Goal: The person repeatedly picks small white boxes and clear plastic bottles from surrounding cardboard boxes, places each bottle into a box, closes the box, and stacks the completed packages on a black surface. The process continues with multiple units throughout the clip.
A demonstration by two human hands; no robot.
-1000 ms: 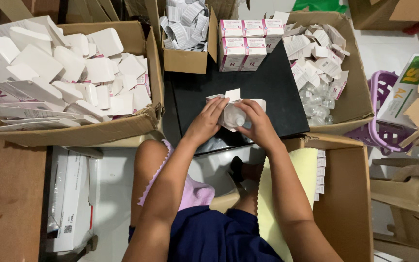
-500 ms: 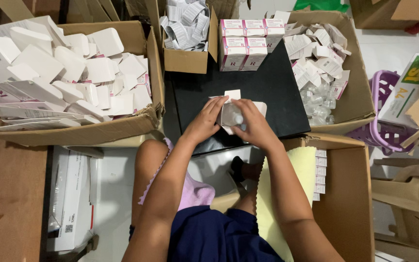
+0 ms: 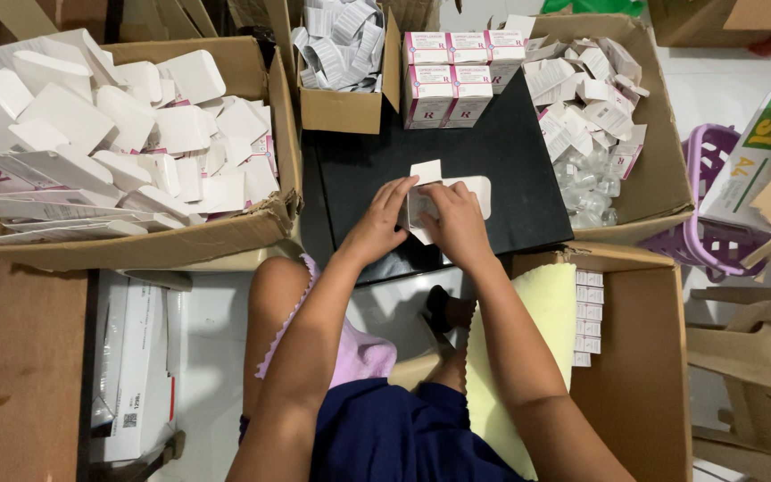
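Note:
My left hand [image 3: 378, 223] and my right hand [image 3: 453, 223] meet over a black board [image 3: 510, 170], both gripping a small white carton [image 3: 426, 192] with its flaps open. A clear little bottle sits between my fingers at the carton's mouth, mostly hidden by them. A white flap sticks up above my left fingers and a rounded flap [image 3: 477, 189] shows to the right of my right hand.
A big cardboard box of flat white cartons [image 3: 118, 134] stands at left. A small box of folded leaflets [image 3: 341, 45] and stacked pink-and-white cartons [image 3: 452, 76] are behind. A box with leaflets and clear bottles [image 3: 586, 134] is at right; a purple basket [image 3: 702, 205] beyond.
The bottle has gone further into the carton, and my right hand has closed over it. Both hands have shifted slightly up and left.

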